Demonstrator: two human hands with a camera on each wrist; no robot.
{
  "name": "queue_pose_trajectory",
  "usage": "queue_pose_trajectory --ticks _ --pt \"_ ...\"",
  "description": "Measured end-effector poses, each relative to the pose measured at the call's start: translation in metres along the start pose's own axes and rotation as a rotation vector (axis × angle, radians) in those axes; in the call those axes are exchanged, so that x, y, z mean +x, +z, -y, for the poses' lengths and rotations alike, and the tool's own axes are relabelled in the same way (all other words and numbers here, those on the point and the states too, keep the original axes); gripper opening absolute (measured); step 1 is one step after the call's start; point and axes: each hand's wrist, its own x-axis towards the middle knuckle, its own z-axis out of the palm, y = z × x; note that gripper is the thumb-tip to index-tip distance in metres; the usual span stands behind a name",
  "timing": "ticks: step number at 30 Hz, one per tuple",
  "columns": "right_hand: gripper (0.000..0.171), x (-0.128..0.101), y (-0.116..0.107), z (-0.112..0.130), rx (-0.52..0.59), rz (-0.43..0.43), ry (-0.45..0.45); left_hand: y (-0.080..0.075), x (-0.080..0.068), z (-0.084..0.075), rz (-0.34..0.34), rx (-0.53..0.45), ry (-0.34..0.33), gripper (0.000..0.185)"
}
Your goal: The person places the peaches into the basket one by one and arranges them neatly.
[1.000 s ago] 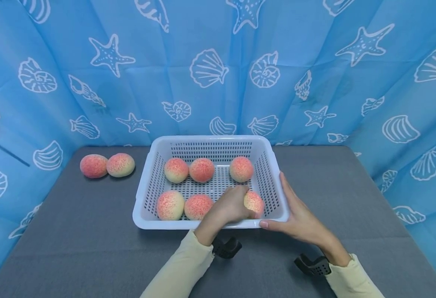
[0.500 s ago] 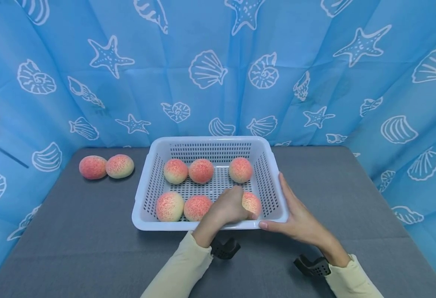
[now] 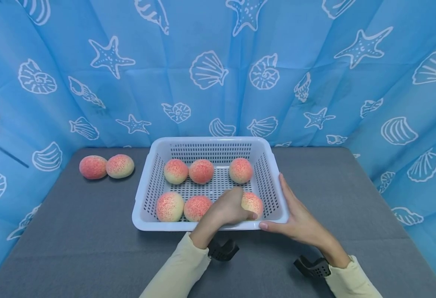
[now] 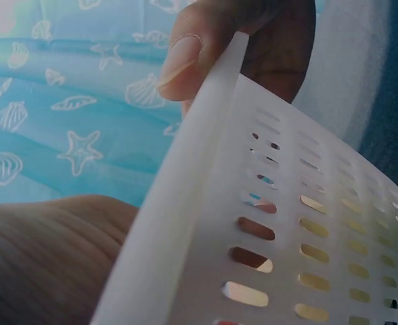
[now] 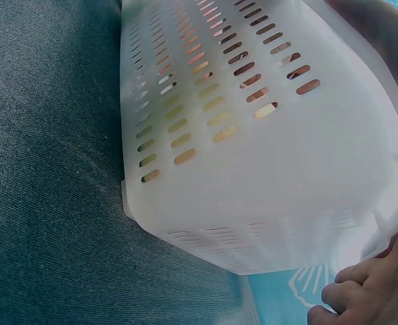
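A white plastic basket (image 3: 154, 226) with slotted walls stands on the table, with several peaches in it. My left hand (image 3: 230, 208) reaches over the front rim and grips the front right peach (image 3: 254, 203); its thumb lies along the near side, and its other fingers are mostly hidden. At the front right corner my right hand (image 3: 300, 219) holds the basket, thumb on the front rim and fingers along the right side. In the right wrist view, curled fingers (image 5: 351, 294) show beside the basket wall. Another peach (image 3: 241, 170) lies behind the gripped one.
Two peaches (image 3: 120, 166) lie side by side at the table's back left, outside the basket. The table has a grey cloth (image 3: 91, 236). A blue curtain (image 3: 210, 103) with white shell prints hangs behind and along both sides.
The left hand and the peach it grips have shifted very slightly leftward within the basket. The right hand keeps its hold on the corner, and the other peaches stay in place.
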Motion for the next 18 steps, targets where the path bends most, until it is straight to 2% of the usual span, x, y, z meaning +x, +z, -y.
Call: queue_pose_trajectory --ticks 6,9,13,18 --pt "0.128 0.0 0.001 -0.001 0.004 -0.002 -0.005 -0.003 -0.004 0.006 -0.062 -0.056 0.099 0.072" --pt "0.128 0.0 0.001 -0.001 0.022 0.003 -0.016 -0.01 -0.01 0.01 -0.083 -0.105 0.142 0.068" --pt "0.128 0.001 0.002 -0.001 0.037 0.009 -0.025 -0.025 -0.024 0.016 -0.103 -0.12 0.157 0.068" --pt "0.129 0.002 0.002 -0.001 0.029 0.006 -0.019 -0.048 -0.047 0.023 -0.148 -0.097 0.159 0.079"
